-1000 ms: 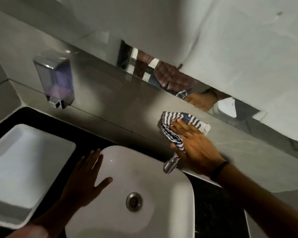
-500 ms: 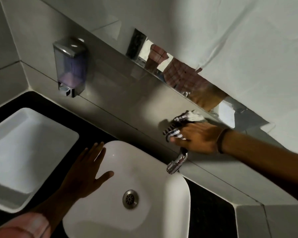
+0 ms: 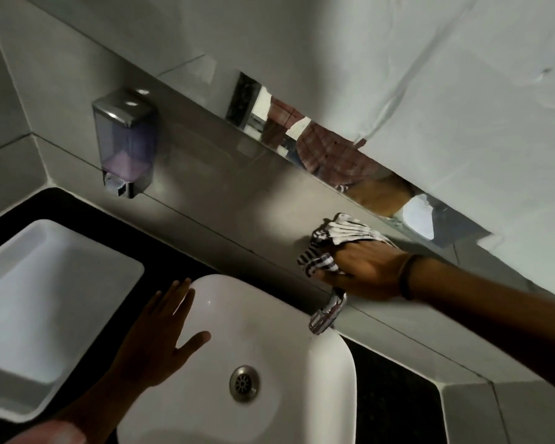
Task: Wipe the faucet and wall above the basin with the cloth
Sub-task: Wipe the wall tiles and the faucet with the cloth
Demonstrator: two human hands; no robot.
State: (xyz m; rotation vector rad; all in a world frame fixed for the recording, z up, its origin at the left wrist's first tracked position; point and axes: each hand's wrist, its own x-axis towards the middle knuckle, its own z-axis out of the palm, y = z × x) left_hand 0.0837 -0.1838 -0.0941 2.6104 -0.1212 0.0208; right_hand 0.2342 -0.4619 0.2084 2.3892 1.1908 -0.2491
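Pressing against wall: your right hand (image 3: 370,270), fingers closed around the cloth (image 3: 337,243), just above the faucet.
Cloth: striped dark and white, bunched, touching the grey wall (image 3: 237,206) directly above the faucet (image 3: 329,312) and just below the mirror's lower edge.
Faucet: chrome, spout angled down over the back rim of the basin; its upper part is hidden behind your right hand.
Basin: white basin (image 3: 269,315) under the faucet, metal drain (image 3: 244,383) near its middle.
Left hand: your left hand (image 3: 154,347) lies flat on the basin's left rim, fingers open and spread, holding nothing, well to the left of the faucet.
Second basin: rectangular white basin (image 3: 45,302) further left of the faucet, set on the dark counter (image 3: 394,395).
Soap dispenser: wall-mounted soap dispenser (image 3: 125,141), up and well left of the faucet.
Mirror: mirror (image 3: 334,158) strip above the faucet, mostly covered by a white sheet (image 3: 430,91).
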